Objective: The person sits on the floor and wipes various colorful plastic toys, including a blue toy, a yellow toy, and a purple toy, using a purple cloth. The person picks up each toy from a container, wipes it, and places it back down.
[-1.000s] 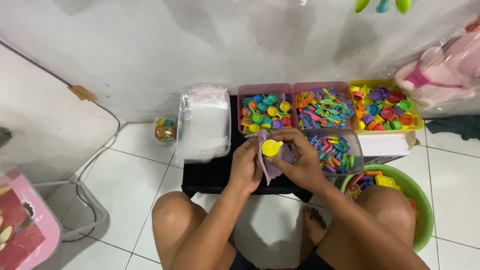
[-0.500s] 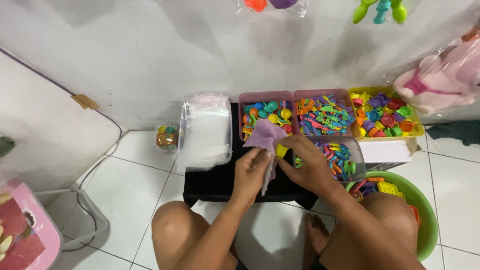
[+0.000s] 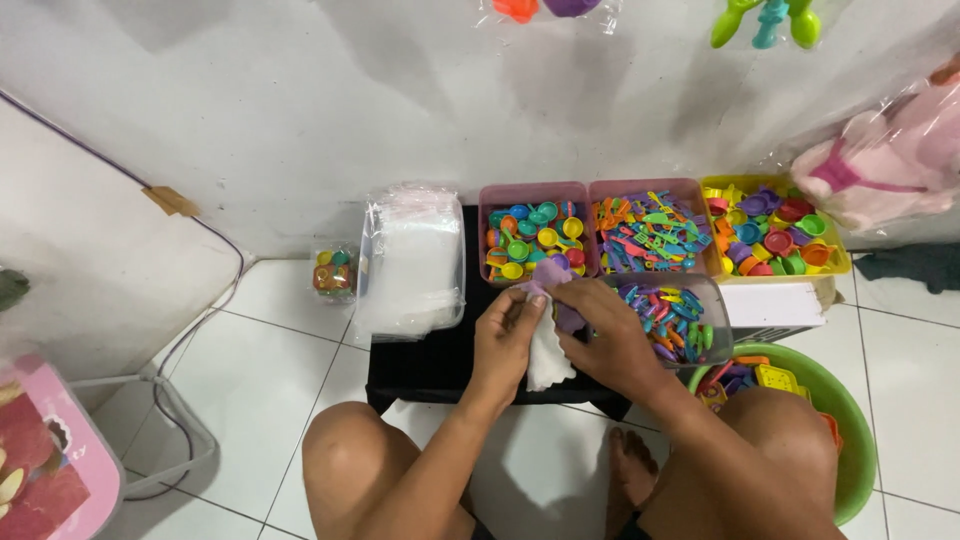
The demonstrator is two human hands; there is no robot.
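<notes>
My left hand [image 3: 508, 342] and my right hand [image 3: 603, 338] meet over a low black table [image 3: 420, 362]. Together they hold a small clear plastic bag [image 3: 548, 358] that hangs down between them. A purple toy piece [image 3: 553, 274] shows at the bag's top, pinched by my fingers. Just behind my hands stands a pink bin of small round toy dishes [image 3: 533, 240]. A clear tub of mixed coloured toy pieces [image 3: 672, 312] sits right of my right hand.
A pink bin of toy cutlery [image 3: 650, 228] and a yellow bin of toy pots [image 3: 775, 232] line the wall. A stack of clear bags [image 3: 412, 258] lies at the left. A green basin [image 3: 840, 425] sits by my right knee, beside a white box [image 3: 775, 303].
A second ago a yellow round piece was between my fingers. Then the purple piece was held up high. Now my hands have come lower, with the purple piece at the bag's mouth.
</notes>
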